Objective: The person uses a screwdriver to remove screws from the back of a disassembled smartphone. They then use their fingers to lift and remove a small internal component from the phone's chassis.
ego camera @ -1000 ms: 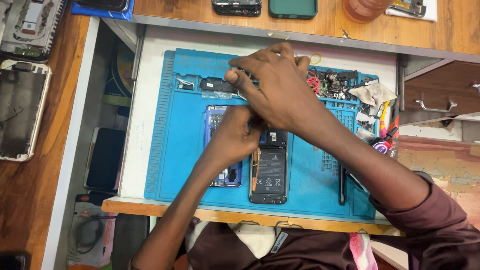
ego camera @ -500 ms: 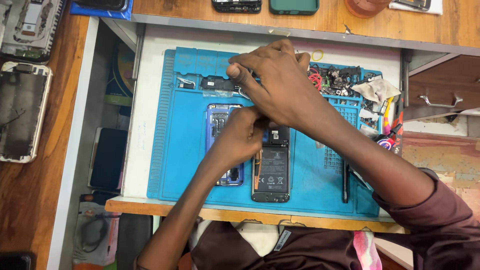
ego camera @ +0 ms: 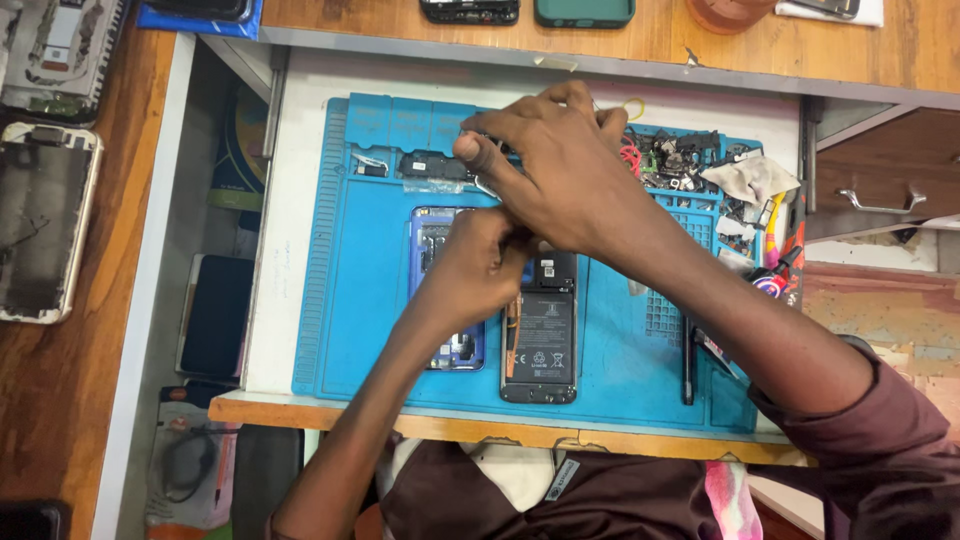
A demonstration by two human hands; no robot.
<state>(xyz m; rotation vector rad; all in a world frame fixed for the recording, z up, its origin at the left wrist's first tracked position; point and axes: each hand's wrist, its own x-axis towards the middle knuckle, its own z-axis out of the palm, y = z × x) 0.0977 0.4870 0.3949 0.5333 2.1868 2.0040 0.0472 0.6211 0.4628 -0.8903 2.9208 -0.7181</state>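
An opened black phone (ego camera: pixel 540 345) with its battery showing lies on the blue work mat (ego camera: pixel 350 300). Beside it on the left lies a blue phone frame (ego camera: pixel 440 300). My left hand (ego camera: pixel 478 268) rests curled over the opened phone's top end and holds it down; its fingertips are hidden. My right hand (ego camera: pixel 560 170) reaches across above it, thumb and forefinger pinched on a small metal part (ego camera: pixel 482 184) near the mat's upper trays. A black phone piece (ego camera: pixel 430 165) lies in one tray.
A heap of small parts (ego camera: pixel 680 158) and a grey cloth (ego camera: pixel 752 180) sit at the mat's upper right. A black tool (ego camera: pixel 688 360) lies right of the phone. Other phones lie on the wooden desk at left (ego camera: pixel 40 220) and top (ego camera: pixel 585 12).
Both hands stay over the top of the opened phone. The view has shifted slightly; no clear movement of any part.
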